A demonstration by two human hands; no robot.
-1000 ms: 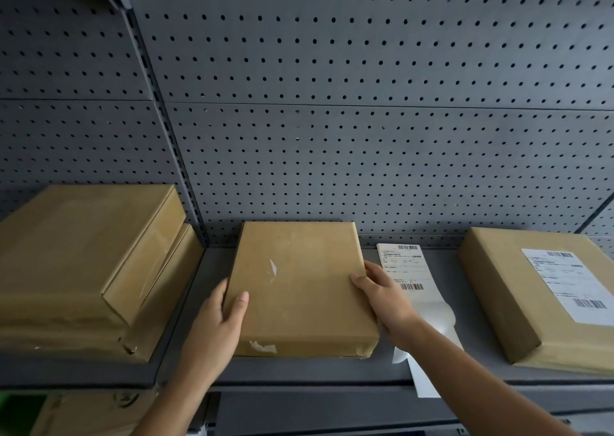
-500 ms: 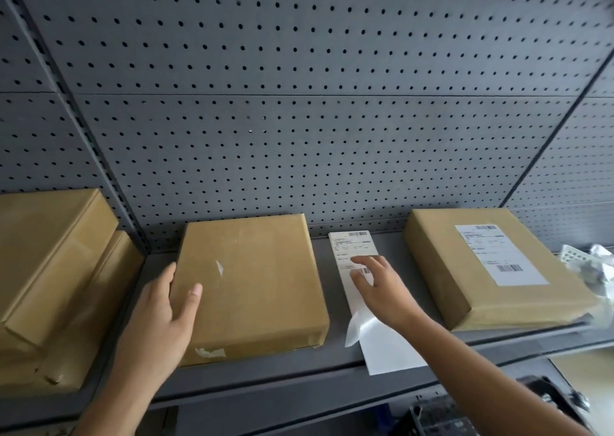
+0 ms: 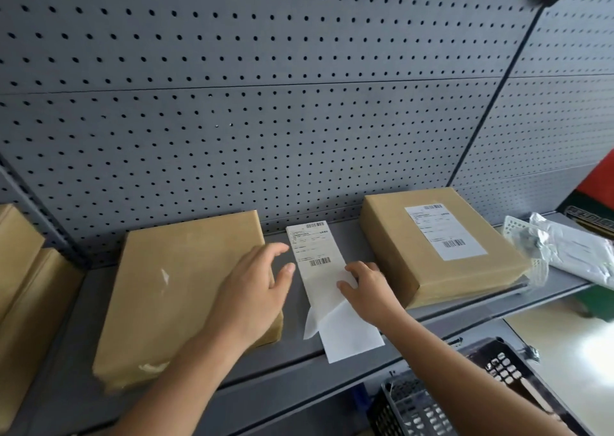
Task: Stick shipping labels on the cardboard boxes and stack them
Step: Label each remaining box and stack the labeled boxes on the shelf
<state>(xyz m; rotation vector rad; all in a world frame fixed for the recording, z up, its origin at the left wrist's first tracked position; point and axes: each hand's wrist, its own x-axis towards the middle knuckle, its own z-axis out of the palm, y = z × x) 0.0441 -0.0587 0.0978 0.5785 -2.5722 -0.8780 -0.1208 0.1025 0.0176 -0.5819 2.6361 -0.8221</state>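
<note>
I can make out no readable words. The loose shipping label (image 3: 314,248) on the shelf (image 3: 332,374) and the label (image 3: 443,231) stuck on the right-hand box (image 3: 392,236) show barcodes and print too small to read.

L hand (image 3: 252,297) is off the left edge of the plain box (image 3: 186,296) now; it's crossed over the box's right side, fingers spread, reaching toward the label strip (image 3: 315,256). R hand (image 3: 365,289) has slid down the strip from the printed part to the blank lower stretch, fingertips pressing where the backing paper (image 3: 345,332) curls away. View's swung right: labelled box (image 3: 442,249) sits more central, w/ a plastic bag (image 3: 574,252) showing past it.
</note>
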